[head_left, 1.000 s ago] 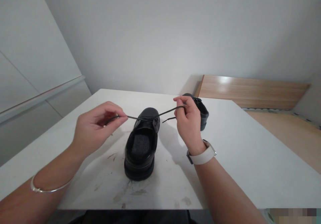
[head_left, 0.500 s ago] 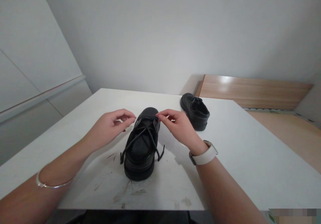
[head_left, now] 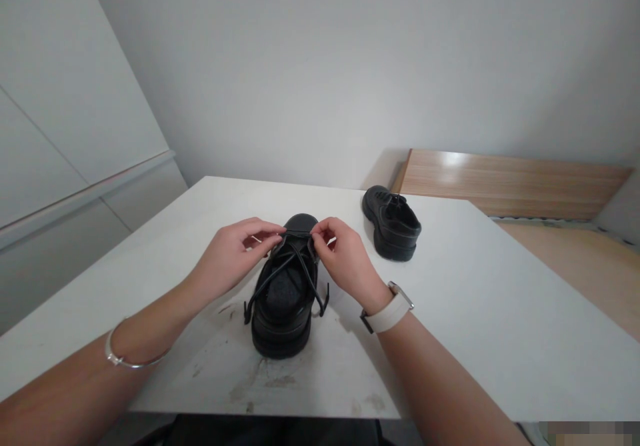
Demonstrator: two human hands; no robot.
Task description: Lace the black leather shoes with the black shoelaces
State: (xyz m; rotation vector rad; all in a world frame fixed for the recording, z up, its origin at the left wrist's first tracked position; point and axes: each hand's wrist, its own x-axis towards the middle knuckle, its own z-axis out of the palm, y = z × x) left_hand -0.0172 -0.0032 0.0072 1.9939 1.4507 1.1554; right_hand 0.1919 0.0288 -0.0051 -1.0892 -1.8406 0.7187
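Note:
A black leather shoe (head_left: 281, 341) stands in front of me on the white table, heel towards me and toe pointing away. Its black shoelace (head_left: 271, 278) crosses over the opening, with loose ends hanging down both sides. My left hand (head_left: 241, 251) pinches the lace at the left edge of the lowest eyelets, near the toe. On the opposite edge, my right hand (head_left: 342, 257) has thumb and forefinger closed on the same lace row. The fingertips partly hide the lace there.
A second black shoe (head_left: 395, 227) with tied laces stands farther back on the right. Dark smudges mark the white table (head_left: 225, 393) near its front edge. Behind are a wall and a wooden board (head_left: 510, 183).
My left hand has moved right, from beside the shoe onto the lace at its left edge. My right hand has shifted slightly and stays at the right edge. The view has turned a little.

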